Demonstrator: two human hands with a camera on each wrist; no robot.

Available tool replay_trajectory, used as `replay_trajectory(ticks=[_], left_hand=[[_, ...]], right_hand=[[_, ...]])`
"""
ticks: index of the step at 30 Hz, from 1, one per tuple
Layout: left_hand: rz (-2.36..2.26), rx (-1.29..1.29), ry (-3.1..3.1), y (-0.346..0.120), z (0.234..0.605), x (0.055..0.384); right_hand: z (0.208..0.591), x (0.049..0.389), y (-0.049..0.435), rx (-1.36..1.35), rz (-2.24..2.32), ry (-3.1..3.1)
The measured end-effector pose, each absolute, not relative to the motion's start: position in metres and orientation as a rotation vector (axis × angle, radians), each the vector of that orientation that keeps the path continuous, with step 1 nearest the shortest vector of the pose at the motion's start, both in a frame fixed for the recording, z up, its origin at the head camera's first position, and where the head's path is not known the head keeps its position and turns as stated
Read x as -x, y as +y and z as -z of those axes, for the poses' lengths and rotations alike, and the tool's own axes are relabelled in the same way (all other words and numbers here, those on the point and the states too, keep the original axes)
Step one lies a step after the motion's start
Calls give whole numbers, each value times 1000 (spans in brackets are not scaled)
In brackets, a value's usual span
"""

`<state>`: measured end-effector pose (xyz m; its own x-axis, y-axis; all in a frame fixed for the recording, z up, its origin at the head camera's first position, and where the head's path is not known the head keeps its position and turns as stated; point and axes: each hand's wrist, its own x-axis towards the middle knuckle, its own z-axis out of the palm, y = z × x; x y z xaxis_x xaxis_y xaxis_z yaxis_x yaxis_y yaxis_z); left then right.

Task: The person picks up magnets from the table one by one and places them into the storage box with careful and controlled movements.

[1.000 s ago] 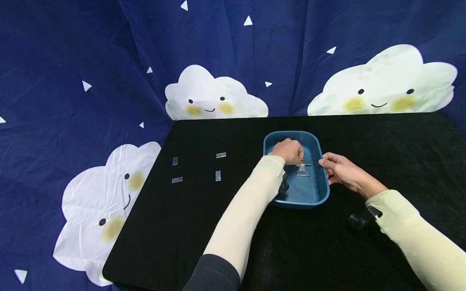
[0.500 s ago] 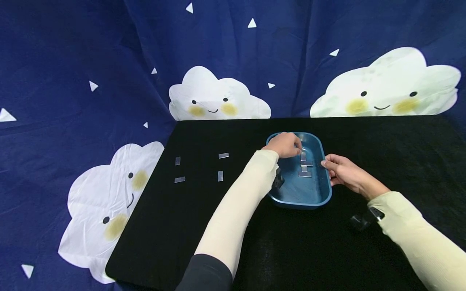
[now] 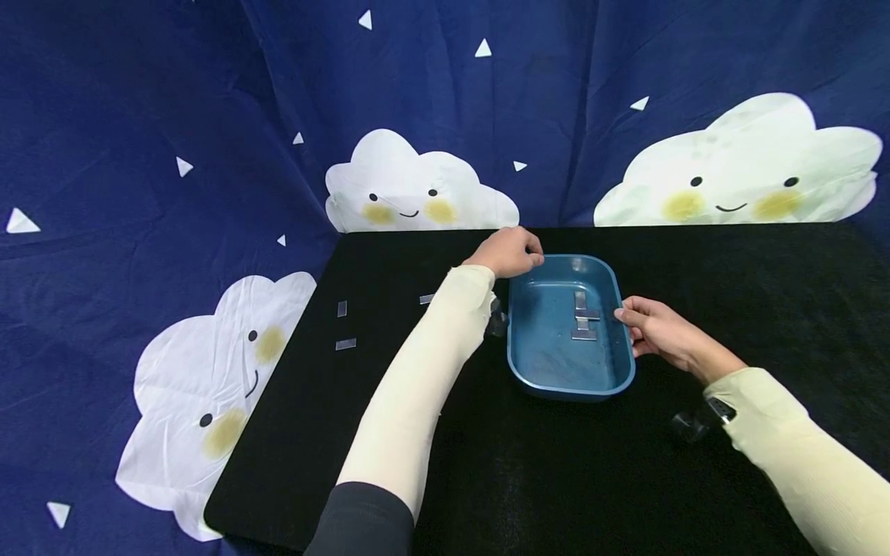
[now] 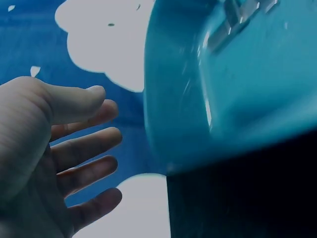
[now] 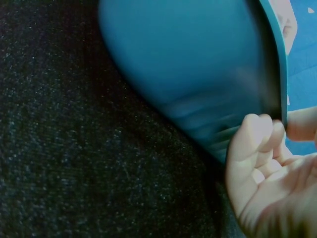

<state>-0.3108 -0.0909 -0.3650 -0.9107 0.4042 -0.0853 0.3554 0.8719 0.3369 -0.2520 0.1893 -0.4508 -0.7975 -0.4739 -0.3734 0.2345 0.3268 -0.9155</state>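
Observation:
A blue rectangular bin (image 3: 556, 371) sits on the black table. Small, shiny, flat rectangular pieces (image 3: 584, 335) lie joined or overlapping in a short chain inside it, toward its right side. My right hand (image 3: 657, 332) pinches the bin's right rim between thumb and fingers; the right wrist view shows the fingers against the outer wall. Just off the bin's far left corner is my left hand (image 3: 506, 252). Its fingers (image 4: 91, 146) are loosely bent with nothing between them in the left wrist view, beside the bin wall.
On the left half of the table lie similar small clear pieces, one upright in view (image 3: 342, 309), one crosswise (image 3: 345, 344) and one partly behind my left sleeve (image 3: 426, 299). A blue curtain (image 3: 431, 93) with white clouds hangs behind the table's far edge.
My left hand has let go of a piece in the bin, risen and moved left out over the far left rim. My right hand has stayed on the right rim.

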Motion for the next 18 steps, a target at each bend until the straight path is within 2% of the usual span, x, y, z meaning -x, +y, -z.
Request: replay_trajectory(ticks=[18], left_hand=[[-458, -318, 3007, -190, 348, 311]], right_hand=[[450, 252, 190, 215, 1502, 2015]])
